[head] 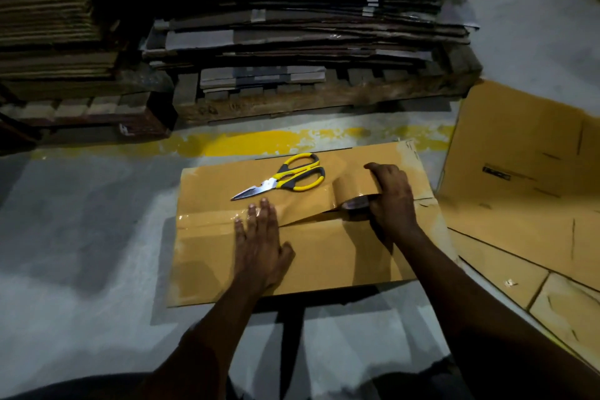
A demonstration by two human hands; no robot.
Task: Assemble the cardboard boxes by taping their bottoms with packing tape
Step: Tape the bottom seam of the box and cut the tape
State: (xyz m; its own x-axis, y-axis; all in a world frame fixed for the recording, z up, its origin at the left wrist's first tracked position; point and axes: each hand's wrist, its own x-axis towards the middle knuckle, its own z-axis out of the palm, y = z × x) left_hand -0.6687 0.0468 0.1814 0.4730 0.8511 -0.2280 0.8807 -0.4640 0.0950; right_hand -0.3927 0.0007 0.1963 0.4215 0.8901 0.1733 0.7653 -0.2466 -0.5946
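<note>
My right grip wrapped the tape roll on the box seam; my left hand lay flat, open, pressing tape down. Thin tape looked clingy and wrinkle-prone, best held by the roll

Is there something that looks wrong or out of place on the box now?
Yes. Near the tape roll, the box flap edge lifts at the seam, so the tape wrinkles beside the left hand. The scissors lie loose on top.
</note>
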